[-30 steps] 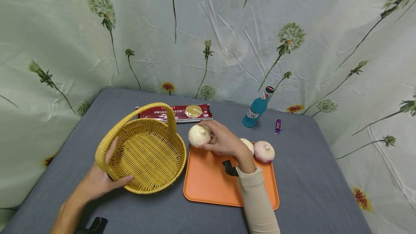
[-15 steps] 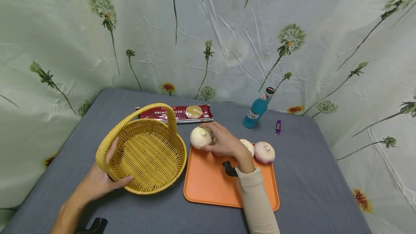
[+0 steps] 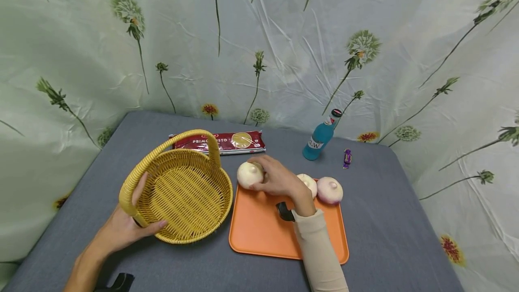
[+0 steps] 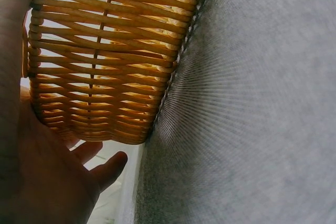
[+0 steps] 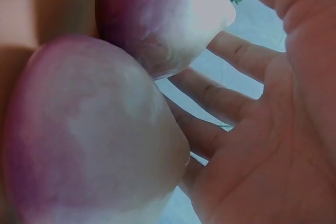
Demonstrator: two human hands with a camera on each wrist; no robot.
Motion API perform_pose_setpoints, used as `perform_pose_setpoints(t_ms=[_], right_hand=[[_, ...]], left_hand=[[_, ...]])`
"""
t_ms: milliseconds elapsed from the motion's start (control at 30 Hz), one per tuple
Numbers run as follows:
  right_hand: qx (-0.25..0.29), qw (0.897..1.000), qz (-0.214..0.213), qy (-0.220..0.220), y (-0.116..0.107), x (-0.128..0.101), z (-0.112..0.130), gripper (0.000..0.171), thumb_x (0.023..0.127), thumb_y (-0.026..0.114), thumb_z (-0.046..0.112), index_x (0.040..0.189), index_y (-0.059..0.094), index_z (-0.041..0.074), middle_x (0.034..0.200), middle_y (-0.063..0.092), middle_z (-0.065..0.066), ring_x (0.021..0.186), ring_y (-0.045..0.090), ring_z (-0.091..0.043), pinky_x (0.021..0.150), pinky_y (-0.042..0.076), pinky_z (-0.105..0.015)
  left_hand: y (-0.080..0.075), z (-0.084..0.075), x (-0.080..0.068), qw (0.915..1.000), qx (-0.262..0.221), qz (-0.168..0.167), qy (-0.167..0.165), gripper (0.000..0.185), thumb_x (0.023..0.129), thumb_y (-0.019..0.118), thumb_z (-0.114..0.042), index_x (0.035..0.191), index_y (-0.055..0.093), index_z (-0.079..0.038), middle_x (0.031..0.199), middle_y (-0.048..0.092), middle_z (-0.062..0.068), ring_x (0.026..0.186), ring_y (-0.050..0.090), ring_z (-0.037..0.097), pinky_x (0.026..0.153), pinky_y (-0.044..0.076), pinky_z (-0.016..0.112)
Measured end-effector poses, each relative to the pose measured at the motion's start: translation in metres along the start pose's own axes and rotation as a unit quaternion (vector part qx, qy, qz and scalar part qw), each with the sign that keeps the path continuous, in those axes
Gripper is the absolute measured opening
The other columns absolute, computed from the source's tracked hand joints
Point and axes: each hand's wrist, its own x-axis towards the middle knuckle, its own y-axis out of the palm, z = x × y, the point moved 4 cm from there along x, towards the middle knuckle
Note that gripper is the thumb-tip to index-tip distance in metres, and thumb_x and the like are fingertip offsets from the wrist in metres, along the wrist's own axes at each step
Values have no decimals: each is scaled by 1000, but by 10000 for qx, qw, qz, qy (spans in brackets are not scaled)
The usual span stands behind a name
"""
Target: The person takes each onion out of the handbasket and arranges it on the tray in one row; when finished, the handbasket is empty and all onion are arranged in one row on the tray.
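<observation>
A yellow wicker basket (image 3: 186, 197) with an arched handle stands at the left. My left hand (image 3: 125, 222) holds its left side, thumb over the rim; in the left wrist view some fingers (image 4: 109, 171) extend past the woven wall. My right hand (image 3: 279, 177) grips a white-and-purple turnip (image 3: 248, 175) at the far left corner of the orange tray (image 3: 263, 233). Two more turnips, one whitish (image 3: 307, 184) and one purple-tinged (image 3: 329, 190), lie at the tray's far right. In the right wrist view a large turnip (image 5: 94, 135) sits close beside the palm, in front of another.
A red spaghetti packet (image 3: 227, 141) lies behind the basket. Toward the back right stands a blue bottle (image 3: 319, 141), with a purple wrapped candy (image 3: 347, 158) to its right. A flowered cloth hangs behind the grey table (image 3: 389, 220).
The right hand and its turnip have come down slightly toward the tray's far left corner. The left hand and basket have stayed in place.
</observation>
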Motion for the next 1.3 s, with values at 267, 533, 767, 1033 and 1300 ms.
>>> perform_pose_setpoints(t_ms=[267, 533, 767, 1033, 1300], right_hand=[[20, 10000, -1, 74, 3, 2, -2, 66, 85, 81, 31, 141, 53, 11, 143, 52, -12, 128, 51, -29, 108, 42, -47], [-63, 9998, 110, 127, 7, 4, -2, 65, 85, 81, 30, 141, 54, 11, 140, 54, -12, 126, 53, -28, 107, 43, -45], [-127, 9997, 147, 150, 7, 4, -3, 69, 85, 81, 31, 144, 51, 9, 141, 54, -14, 128, 52, -30, 108, 43, -46], [-239, 9996, 108, 120, 6, 1, 0, 74, 85, 81, 31, 146, 48, 7, 143, 54, -13, 131, 51, -30, 110, 41, -46], [-225, 9996, 103, 100, -6, -3, 6, 71, 87, 79, 33, 147, 48, 11, 146, 51, -13, 135, 48, -31, 112, 39, -48]], left_hand=[[-1, 0, -2, 10000, 29, 3, -33, 137, 54, 96, -4, 161, 10, -4, 156, 20, 37, 142, 14, -6, 107, 12, 3], [0, 2, -1, 10000, 57, -2, -63, 137, 53, 96, -4, 161, 11, -4, 153, 24, 38, 140, 15, -8, 106, 12, 2], [-1, 0, 1, 9999, -116, -17, -18, 143, 51, 97, -4, 162, 7, -9, 154, 26, 34, 140, 22, -5, 107, 15, 3], [-16, 4, -4, 9965, -280, 462, -644, 147, 53, 99, -21, 163, 2, -18, 163, 8, 27, 149, 5, 9, 123, 8, 35], [-64, 6, -17, 9730, 188, 1213, -1954, 136, 73, 91, -20, 158, -14, -36, 166, -20, 15, 147, -20, 48, 96, 2, 85]])
